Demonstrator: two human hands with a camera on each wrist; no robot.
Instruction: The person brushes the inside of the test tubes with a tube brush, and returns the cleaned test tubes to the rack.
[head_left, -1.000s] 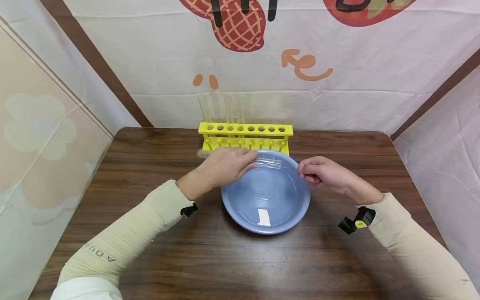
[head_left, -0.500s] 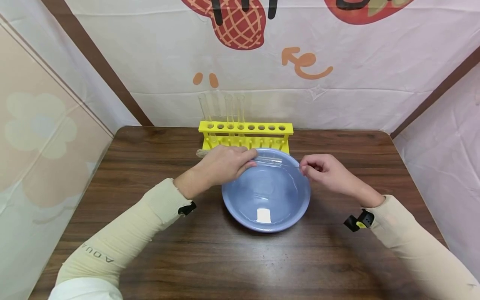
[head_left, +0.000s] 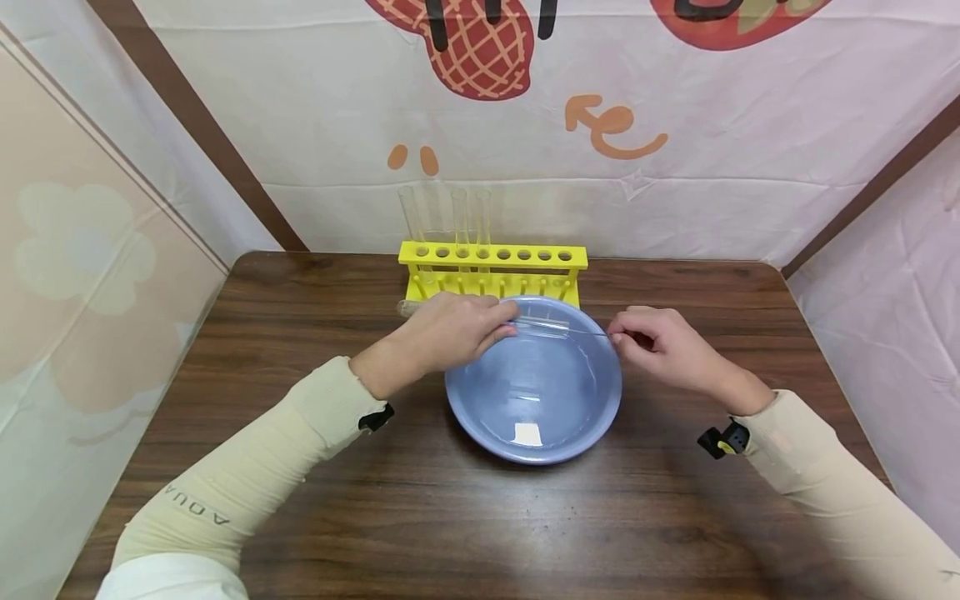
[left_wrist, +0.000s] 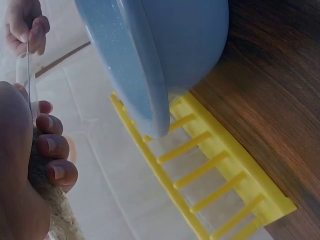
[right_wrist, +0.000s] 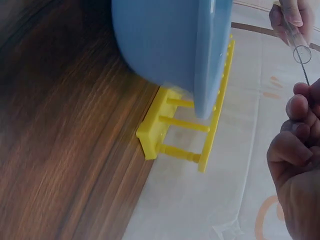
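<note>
My left hand (head_left: 459,332) grips a clear glass test tube (head_left: 546,326), held sideways over the far part of the blue basin (head_left: 527,457). The tube's open mouth faces right. Inside it sits a bottle-type tube brush, its pale bristles (left_wrist: 61,217) packed in the closed end, which sticks out left of the hand. A thin twisted wire handle (right_wrist: 303,64) runs out of the mouth. My right hand (head_left: 671,350) pinches that wire between thumb and fingertips, just beyond the basin's right rim. The left fingers cover the tube's middle.
Behind the basin stands a yellow test tube rack (head_left: 540,263), with several clear test tubes (head_left: 461,218) upright in its left part. The basin seems to hold clear water. Brown wooden table (head_left: 360,517) lies around it, with a printed cloth (head_left: 720,183) behind.
My right hand has shifted a little to the right and turned at the wrist, still pinching the wire, with more wire showing outside the tube. My left hand and the tube stay nearly still.
</note>
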